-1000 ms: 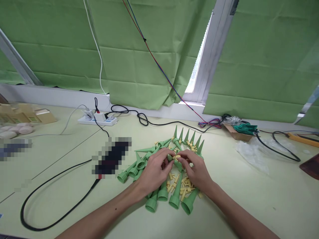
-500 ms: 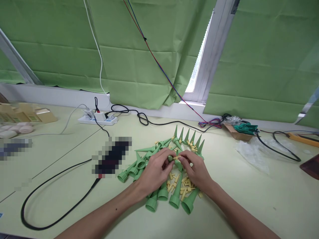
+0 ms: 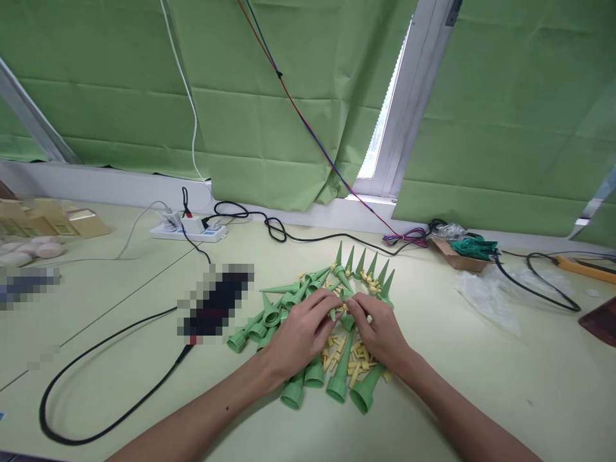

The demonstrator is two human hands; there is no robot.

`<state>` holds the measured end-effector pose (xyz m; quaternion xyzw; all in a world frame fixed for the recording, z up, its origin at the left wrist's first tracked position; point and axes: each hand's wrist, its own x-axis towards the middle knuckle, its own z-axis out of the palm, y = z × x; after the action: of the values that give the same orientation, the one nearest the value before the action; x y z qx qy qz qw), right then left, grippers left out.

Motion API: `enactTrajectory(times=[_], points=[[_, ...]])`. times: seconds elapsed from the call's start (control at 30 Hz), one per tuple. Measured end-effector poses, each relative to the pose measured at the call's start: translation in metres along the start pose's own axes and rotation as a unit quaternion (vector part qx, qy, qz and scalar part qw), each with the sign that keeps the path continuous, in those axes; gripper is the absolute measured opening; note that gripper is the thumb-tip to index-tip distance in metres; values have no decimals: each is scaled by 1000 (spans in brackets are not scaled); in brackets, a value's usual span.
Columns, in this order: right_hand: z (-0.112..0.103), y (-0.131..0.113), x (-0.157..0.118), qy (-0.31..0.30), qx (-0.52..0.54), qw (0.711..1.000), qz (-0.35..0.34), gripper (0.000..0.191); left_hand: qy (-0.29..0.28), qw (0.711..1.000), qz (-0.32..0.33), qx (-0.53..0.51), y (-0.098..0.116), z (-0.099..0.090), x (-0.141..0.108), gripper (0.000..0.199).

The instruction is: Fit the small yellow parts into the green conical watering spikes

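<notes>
My left hand [image 3: 304,324] is closed on a small green cone piece [image 3: 333,314] above the middle of the pile. Just right of it, my right hand [image 3: 378,324] pinches a small yellow fitting [image 3: 344,308]; the two hands nearly touch. Around them lie several green cone spikes [image 3: 338,385] with wide round sockets. Small yellow fittings lie loose between the spikes below my hands. Behind, several spikes [image 3: 373,263] stand point up in a curved row with yellow fittings beside them.
A pixelated dark device [image 3: 219,305] with a black cable lies left. A power strip [image 3: 187,232] sits near the wall. At the right are a cardboard box [image 3: 457,256] with green items and a clear plastic bag [image 3: 488,298]. Cream boxes [image 3: 52,218] stand far left.
The green piece in my left hand has turned, so its tapered tip now points downward. My fingers have shifted slightly around the small parts.
</notes>
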<state>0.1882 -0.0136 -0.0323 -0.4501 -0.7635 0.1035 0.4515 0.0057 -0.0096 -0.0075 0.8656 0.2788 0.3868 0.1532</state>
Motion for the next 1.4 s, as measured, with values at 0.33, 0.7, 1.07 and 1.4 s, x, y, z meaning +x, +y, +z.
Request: enactTrajectory(times=[0.33,0.7,1.07,1.4], points=[[1,0,-1,-1,-8,1000,3,42,-2,1000,-5,-9,0,0,0,21],[2,0,-2,0,3,1000,5,44,-3,999,-17,-28,4,-1,2,20],[-3,-8,0,-5,44,999,4,24,16,999,-31,-33,3,-2,2,17],[0,-7,-2,-7,51,999,-7,24,10,999,-18,-28,4,-3,1,19]])
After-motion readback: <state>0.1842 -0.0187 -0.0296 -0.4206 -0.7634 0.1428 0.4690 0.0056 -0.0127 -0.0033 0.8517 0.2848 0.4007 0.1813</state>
